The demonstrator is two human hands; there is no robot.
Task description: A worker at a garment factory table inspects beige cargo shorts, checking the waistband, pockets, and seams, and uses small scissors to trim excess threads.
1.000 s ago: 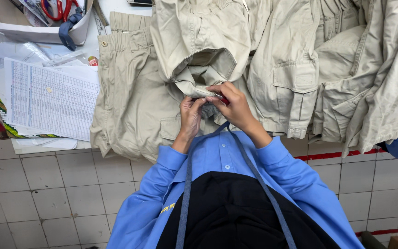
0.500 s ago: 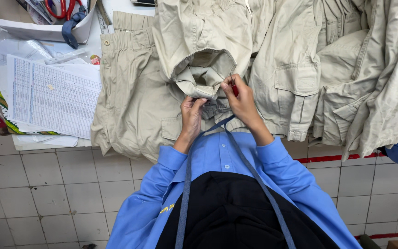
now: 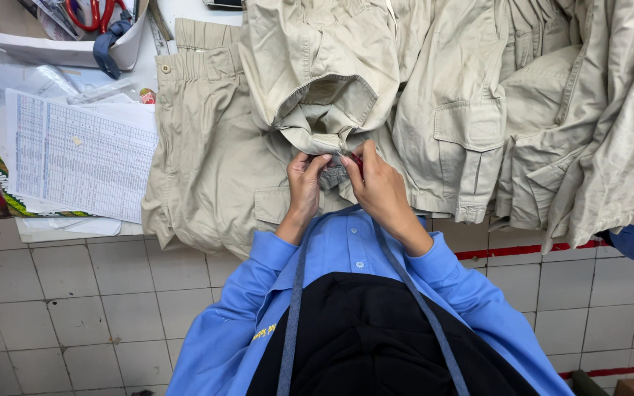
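Note:
A pile of beige cargo trousers [image 3: 332, 81] lies across the table in front of me. My left hand [image 3: 305, 183] pinches a fold of the beige fabric near a pocket or waistband edge. My right hand [image 3: 377, 183] grips the same bit of fabric from the right, and a small red object shows between its fingers. Both hands touch each other over the cloth. I wear a blue shirt and a dark apron with grey straps.
A printed sheet with a table [image 3: 75, 154] lies at the left on the table. A white tray [image 3: 75, 44] at the top left holds red-handled scissors [image 3: 93, 11] and other tools. More beige garments [image 3: 588, 117] hang over the right edge. A tiled floor [image 3: 75, 308] lies below.
My hands have moved closer together on the fabric; the right hand has come down and left against the left hand.

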